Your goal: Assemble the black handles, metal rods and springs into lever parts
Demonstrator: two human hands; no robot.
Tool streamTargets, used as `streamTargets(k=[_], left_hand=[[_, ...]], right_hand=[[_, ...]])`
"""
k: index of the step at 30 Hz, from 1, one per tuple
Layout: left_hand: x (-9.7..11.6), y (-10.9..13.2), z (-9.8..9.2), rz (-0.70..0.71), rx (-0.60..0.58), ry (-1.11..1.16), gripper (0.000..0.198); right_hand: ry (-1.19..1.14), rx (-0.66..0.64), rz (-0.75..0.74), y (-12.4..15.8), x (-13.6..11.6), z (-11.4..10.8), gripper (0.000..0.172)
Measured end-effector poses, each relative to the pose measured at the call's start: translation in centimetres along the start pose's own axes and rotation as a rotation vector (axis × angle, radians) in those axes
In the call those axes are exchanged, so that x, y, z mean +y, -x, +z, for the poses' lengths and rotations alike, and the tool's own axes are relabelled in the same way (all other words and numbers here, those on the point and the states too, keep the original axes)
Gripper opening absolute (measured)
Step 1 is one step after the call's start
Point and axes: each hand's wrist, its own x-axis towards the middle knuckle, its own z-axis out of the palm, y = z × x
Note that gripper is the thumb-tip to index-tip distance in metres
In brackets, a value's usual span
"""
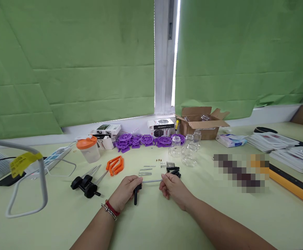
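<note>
My left hand (126, 191) is closed on a black handle (136, 196) that points down toward me. From it a thin metal rod (151, 181) runs level to the right. The fingertips of my right hand (173, 185) pinch the rod's far end. Right behind that hand lie several black handle-like parts (176, 170) and coil springs (170, 164). Short metal pins (145, 171) rest just beyond the rod, with tiny brass-coloured pieces (159, 160) farther back.
To the left are black knobbed parts with rods (85, 185), orange clips (115, 165) and an orange-lidded cup (88, 149). Purple wheel-shaped parts (147, 140), glass jars (189, 152) and a cardboard box (200, 128) line the back. A grey wire frame (44, 184) juts in at left.
</note>
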Motion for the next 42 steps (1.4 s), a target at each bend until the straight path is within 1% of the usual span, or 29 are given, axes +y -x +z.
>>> streamTargets(k=[5, 8, 13, 16, 20, 25, 30, 42], left_hand=[[0.24, 0.17, 0.08, 0.024, -0.007, -0.001, 0.042], [0.26, 0.15, 0.09, 0.034, -0.011, -0.002, 0.042], [0.11, 0.03, 0.06, 0.027, -0.007, 0.001, 0.043], [0.12, 0.05, 0.06, 0.027, -0.001, 0.003, 0.044], [0.12, 0.08, 0.07, 0.023, 0.024, 0.001, 0.044], [-0.01, 0.01, 0.04, 0.021, 0.044, 0.013, 0.045], [0.13, 0.05, 0.07, 0.013, 0.042, 0.01, 0.045], [-0.13, 0.01, 0.01, 0.015, 0.035, 0.016, 0.046]], right_hand=[[0.016, -0.003, 0.003, 0.1, 0.07, -0.01, 0.05], [0.001, -0.002, 0.006, 0.22, -0.13, -0.02, 0.052], [-0.101, 0.003, 0.015, 0.27, -0.48, 0.09, 0.046], [-0.127, -0.026, 0.011, 0.17, -0.41, -0.01, 0.043], [-0.179, -0.064, 0.002, 0.24, -0.34, -0.3, 0.035], [-0.172, -0.08, -0.023, 0.36, -0.21, -0.51, 0.027], [-0.134, -0.067, -0.023, 0.14, 0.07, -0.5, 0.028], [-0.092, -0.049, 0.0, 0.09, 0.04, -0.4, 0.034]])
